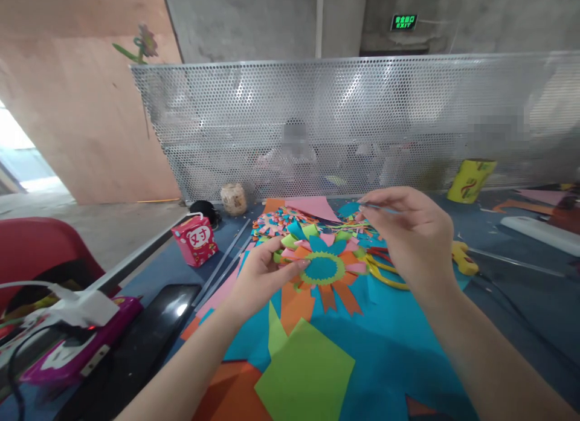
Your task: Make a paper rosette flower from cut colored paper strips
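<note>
My left hand (258,276) is closed on the left edge of a paper flower (322,268), its thumb lying on the front. The flower has a round blue centre with a green zigzag border, ringed by orange, pink, blue and green paper strips. To the right and a little higher, my right hand (410,240) is raised with thumb and forefinger pinched together; whatever sits at the fingertips is too small to make out. Yellow-handled scissors (385,279) lie between the flower and my right wrist. Green paper (308,372) and blue paper (394,336) lie under the hands.
Colourful paper scraps (283,218) are heaped behind the flower. A yellow glue gun (464,259) lies at right, a yellow can (470,180) farther back. At left are a red drink carton (196,240), a phone (174,306) and a power strip (86,342). A perforated metal screen (317,119) closes the back.
</note>
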### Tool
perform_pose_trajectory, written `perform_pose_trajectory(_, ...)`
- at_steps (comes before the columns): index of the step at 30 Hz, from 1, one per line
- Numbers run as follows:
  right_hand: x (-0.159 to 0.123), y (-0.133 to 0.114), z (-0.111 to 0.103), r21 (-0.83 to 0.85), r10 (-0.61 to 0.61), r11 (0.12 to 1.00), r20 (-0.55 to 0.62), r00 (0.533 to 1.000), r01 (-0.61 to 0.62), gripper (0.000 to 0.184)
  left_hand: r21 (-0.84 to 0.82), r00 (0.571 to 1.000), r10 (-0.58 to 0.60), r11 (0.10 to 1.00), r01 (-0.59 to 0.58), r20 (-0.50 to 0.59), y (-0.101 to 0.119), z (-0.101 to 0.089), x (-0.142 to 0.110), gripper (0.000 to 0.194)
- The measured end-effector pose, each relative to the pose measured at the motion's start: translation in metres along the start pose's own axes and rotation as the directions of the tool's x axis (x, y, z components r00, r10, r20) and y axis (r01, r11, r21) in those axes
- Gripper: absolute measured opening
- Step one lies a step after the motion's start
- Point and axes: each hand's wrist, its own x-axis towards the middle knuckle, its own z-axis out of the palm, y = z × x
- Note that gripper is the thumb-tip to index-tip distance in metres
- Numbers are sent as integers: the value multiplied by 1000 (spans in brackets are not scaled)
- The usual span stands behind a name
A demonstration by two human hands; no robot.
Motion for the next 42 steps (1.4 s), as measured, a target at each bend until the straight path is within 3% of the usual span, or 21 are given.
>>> perform_pose_trajectory(3, -2, 0, -1, 56, -140, 989, 28, 990, 139, 16, 166, 984, 177, 971, -170, -24, -2, -3, -1, 18)
perform_pose_trajectory(6, -5, -4, -3, 170, -284, 949, 112, 952, 264, 19, 369, 927, 375, 864, -343, -18, -3, -7, -3, 13)
perform_pose_trajectory(8, -7, -6, -4, 238, -337, 926, 176, 925, 293, 18, 446, 848, 525, 744, -497, 69, -2, -10, -3, 17)
perform_pose_trajectory(11, -11, -7, -6, 285, -359, 916, 263, 896, 283, 20, 503, 684, 701, 524, -687, 204, 0, -12, -4, 29)
perform_pose_trajectory(14, -12, -5, -8, 323, -366, 910, 324, 872, 261, 20, 551, 588, 778, 397, -734, 222, 1, -14, -3, 33)
perform_pose_trajectory(18, -11, -3, -10, 368, -360, 905, 393, 846, 214, 22, 575, 539, 825, 360, -735, 172, 1, -14, -2, 33)
perform_pose_trajectory(21, -10, -3, -9, 340, -355, 915, 423, 834, 217, 29, 573, 547, 824, 379, -727, 149, 1, -13, -2, 34)
perform_pose_trajectory(25, -11, -3, -7, 302, -335, 928, 424, 841, 218, 34, 559, 590, 796, 430, -709, 137, 1, -11, -2, 33)
perform_pose_trajectory(31, -12, 1, -5, 134, -255, 966, 329, 909, 222, 31, 526, 719, 692, 590, -612, 60, 2, -9, -4, 23)
perform_pose_trajectory(34, -12, 0, -3, 105, -256, 966, 315, 914, 234, 27, 545, 772, 635, 646, -534, 5, 1, -8, -4, 16)
perform_pose_trajectory(37, -11, -1, -2, 94, -246, 969, 300, 922, 228, 23, 540, 811, 583, 695, -475, -36, -3, -7, -5, 13)
perform_pose_trajectory(42, -8, -2, -4, 45, -184, 983, 284, 941, 179, 17, 511, 850, 528, 732, -450, -7, -4, -7, -6, 13)
